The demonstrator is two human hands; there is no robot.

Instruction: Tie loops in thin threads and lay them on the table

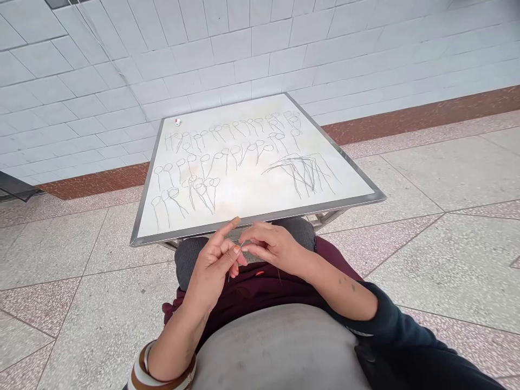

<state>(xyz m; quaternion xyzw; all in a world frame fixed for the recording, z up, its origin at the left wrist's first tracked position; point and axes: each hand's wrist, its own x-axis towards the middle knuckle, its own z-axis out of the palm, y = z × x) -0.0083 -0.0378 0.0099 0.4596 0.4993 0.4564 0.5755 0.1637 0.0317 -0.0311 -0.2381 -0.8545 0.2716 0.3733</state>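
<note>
Over my lap, just off the near edge of a white table [244, 184], my left hand [221, 254] pinches a thin dark wire [241, 245] between thumb and fingers, its index finger stretched out. My right hand [270, 244] meets it from the right, its thumb and fingertips closed on the same wire. One wire end hangs below my left hand. Several wires with looped ends [197, 184] lie in rows across the left and back of the table. A loose pile of unlooped wires [306, 170] lies at the table's right.
A small white and red item [177, 122] sits at the table's back left corner. The table's grey rim [260, 215] runs close in front of my hands. Behind stands a white tiled wall [227, 49]. A small red thing [260, 273] shows on the dark red cloth at my lap.
</note>
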